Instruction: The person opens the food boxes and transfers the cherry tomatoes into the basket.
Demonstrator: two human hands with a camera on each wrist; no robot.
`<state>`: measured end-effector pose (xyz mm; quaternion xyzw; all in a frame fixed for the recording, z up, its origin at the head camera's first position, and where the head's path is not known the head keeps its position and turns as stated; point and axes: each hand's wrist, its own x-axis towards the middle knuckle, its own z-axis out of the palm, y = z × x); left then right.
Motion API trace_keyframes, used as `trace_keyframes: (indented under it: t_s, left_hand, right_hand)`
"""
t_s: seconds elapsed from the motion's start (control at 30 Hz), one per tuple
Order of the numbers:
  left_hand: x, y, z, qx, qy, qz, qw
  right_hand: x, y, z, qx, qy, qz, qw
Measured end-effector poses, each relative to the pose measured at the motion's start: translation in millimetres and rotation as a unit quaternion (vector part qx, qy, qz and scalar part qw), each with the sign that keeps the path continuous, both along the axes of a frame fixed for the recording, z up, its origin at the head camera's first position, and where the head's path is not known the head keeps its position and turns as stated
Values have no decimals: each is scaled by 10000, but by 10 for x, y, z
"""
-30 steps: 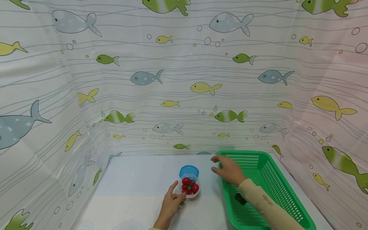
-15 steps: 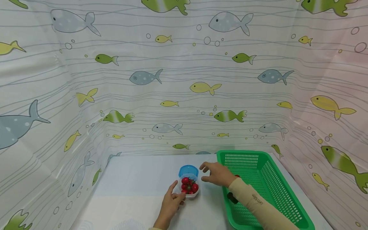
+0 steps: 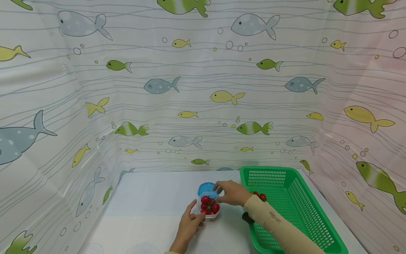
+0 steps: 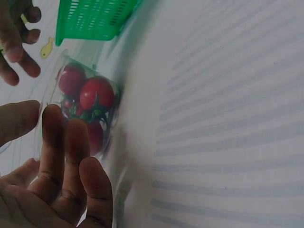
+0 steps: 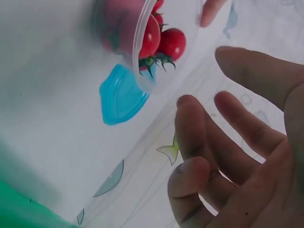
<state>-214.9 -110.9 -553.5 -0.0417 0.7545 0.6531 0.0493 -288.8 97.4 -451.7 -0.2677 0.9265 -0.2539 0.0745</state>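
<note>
A small clear plastic container (image 3: 210,216) full of cherry tomatoes (image 3: 205,200) with green stems stands on the table. Behind it lies a blue lid (image 5: 122,95). My left hand (image 3: 189,224) is at the container's near left side, its fingers loosely bent, fingertips right at the wall; in the left wrist view they overlap the container. From the right, my right hand (image 3: 234,192) reaches over beside the container's back right and partly covers the lid. Its fingers (image 5: 190,123) are spread and softly curved, with nothing between them, apart from the tomatoes in the right wrist view.
A green perforated basket (image 3: 312,201) stands on the right, with a few red tomatoes (image 3: 262,197) at its left side, partly behind my right sleeve (image 3: 279,222). Fish-patterned sheeting (image 3: 190,106) rises at the back and both sides of the white table (image 3: 152,197).
My right hand has moved left from over the basket's edge to beside the container and lid, uncovering tomatoes in the basket. The left hand and container have stayed in place.
</note>
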Motion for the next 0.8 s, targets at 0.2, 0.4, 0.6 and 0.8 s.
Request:
trace_keyframes:
  t_s: [0.2,0.4,0.6,0.8]
  left_hand:
    - [9,-9,0,5,52,-1,10000]
    - [21,-10,14,9,43,-1,10000]
    - [21,-6,19,13,36,15,10000]
    - [15,-6,14,3,40,12,10000]
  right_hand:
    - [-16,-88,-103,332,-475,126,9982]
    - [13,-133,-179,254,-514,223,9981]
    - [5,-168,-249,515,-324,224,9979]
    - [-25,-202,-290,730,-283,177,9968]
